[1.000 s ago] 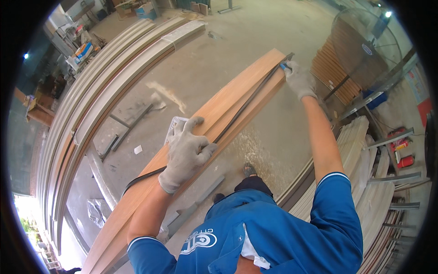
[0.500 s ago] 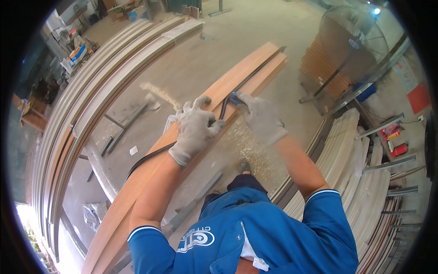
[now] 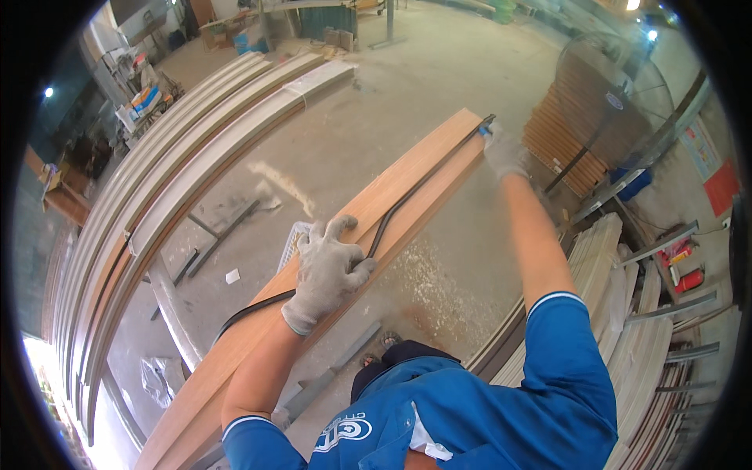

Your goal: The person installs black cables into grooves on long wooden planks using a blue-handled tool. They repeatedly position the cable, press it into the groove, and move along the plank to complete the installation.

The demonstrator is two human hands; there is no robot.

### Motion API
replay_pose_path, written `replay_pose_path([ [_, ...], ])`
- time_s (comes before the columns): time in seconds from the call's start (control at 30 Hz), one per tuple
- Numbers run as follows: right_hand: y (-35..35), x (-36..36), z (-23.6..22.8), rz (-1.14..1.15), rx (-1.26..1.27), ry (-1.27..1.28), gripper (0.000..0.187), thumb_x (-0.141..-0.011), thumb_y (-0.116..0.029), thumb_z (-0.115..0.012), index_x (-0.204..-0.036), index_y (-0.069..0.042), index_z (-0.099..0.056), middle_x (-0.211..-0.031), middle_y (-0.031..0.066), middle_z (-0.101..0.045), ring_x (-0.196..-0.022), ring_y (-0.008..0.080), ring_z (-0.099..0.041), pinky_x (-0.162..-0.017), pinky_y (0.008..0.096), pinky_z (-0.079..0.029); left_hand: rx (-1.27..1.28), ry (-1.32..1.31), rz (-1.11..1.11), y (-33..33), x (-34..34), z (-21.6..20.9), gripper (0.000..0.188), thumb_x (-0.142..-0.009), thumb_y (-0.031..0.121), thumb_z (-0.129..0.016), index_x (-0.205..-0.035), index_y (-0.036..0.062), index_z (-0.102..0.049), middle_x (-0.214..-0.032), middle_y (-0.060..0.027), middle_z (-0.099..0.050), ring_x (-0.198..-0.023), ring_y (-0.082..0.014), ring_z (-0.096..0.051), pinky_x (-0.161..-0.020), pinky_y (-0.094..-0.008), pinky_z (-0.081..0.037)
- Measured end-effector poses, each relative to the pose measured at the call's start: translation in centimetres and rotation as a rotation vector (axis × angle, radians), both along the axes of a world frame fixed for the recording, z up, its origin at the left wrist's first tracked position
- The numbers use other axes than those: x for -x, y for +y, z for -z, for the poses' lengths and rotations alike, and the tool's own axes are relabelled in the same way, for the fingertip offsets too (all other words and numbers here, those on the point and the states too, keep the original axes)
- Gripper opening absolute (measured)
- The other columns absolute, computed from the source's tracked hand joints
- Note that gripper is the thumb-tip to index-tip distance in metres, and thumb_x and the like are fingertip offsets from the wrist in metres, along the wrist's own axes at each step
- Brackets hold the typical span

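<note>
A long wood-coloured board (image 3: pixel 423 172) runs from lower left to upper right in front of me. A thin black strip (image 3: pixel 407 200) lies along its right edge. My left hand (image 3: pixel 327 270), in a grey work glove, presses flat on the board with its thumb on the strip near the middle. My right hand (image 3: pixel 503 150), also gloved, reaches out to the board's far end and grips the strip's tip together with a small blue thing; what that thing is I cannot tell. Between my hands the strip bows slightly off the edge.
Long pale panels (image 3: pixel 180 164) lie stacked on the left. Brown slats (image 3: pixel 572 133) stand behind a pedestal fan (image 3: pixel 619 94) at upper right. Pale profiles (image 3: pixel 627 313) and metal bars sit at right. Sawdust and offcuts litter the concrete floor (image 3: pixel 329 149).
My right hand has slid from beside my left hand out to the board's far end, along the black strip. My left hand stays pressed at mid-board.
</note>
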State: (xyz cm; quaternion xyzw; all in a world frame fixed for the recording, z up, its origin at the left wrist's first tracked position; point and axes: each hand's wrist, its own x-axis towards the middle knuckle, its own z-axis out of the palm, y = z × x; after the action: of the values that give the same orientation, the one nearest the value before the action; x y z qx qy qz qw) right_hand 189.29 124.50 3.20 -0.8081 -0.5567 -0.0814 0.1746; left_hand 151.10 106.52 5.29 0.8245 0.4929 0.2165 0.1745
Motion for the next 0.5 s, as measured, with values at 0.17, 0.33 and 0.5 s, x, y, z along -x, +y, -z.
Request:
replay_pose_path([
  [0.17, 0.9, -0.4, 0.3, -0.027, 0.057, -0.044, 0.036, -0.101, -0.036, -0.054, -0.13, -0.017, -0.063, -0.113, 0.0181, -0.072, -0.106, 0.0395, -0.069, -0.088, 0.0516, -0.054, 0.013, -0.009, -0.028, -0.1, -0.2, 0.1, 0.02, -0.08, 0.025, -0.077, -0.075, 0.0053, -0.076, -0.141, -0.0202, -0.054, -0.13, -0.0395, -0.045, -0.109, -0.0526, -0.03],
  [0.33, -5.9, 5.8, -1.3, -0.138, 0.112, -0.049, 0.032, -0.102, -0.033, -0.054, -0.124, -0.012, -0.065, -0.103, 0.0192, -0.074, -0.097, 0.0385, -0.071, -0.081, 0.0497, -0.056, -0.011, -0.019, -0.029, 0.1, -0.1, 0.3, 0.022, -0.081, 0.027, -0.076, -0.076, 0.0056, -0.076, -0.141, -0.018, -0.054, -0.128, -0.0395, -0.046, -0.108, -0.052, -0.031],
  [0.5, -15.6, 15.8, -0.8, -0.332, 0.104, -0.11, 0.032, -0.101, -0.03, -0.057, -0.128, -0.014, -0.065, -0.095, 0.0177, -0.075, -0.087, 0.0374, -0.073, -0.077, 0.0471, -0.058, 0.029, -0.007, -0.024, 0.3, -0.2, 0.1, 0.026, -0.087, 0.031, -0.07, -0.08, 0.0064, -0.078, -0.141, -0.0146, -0.056, -0.131, -0.04, -0.045, -0.108, -0.0532, -0.031],
])
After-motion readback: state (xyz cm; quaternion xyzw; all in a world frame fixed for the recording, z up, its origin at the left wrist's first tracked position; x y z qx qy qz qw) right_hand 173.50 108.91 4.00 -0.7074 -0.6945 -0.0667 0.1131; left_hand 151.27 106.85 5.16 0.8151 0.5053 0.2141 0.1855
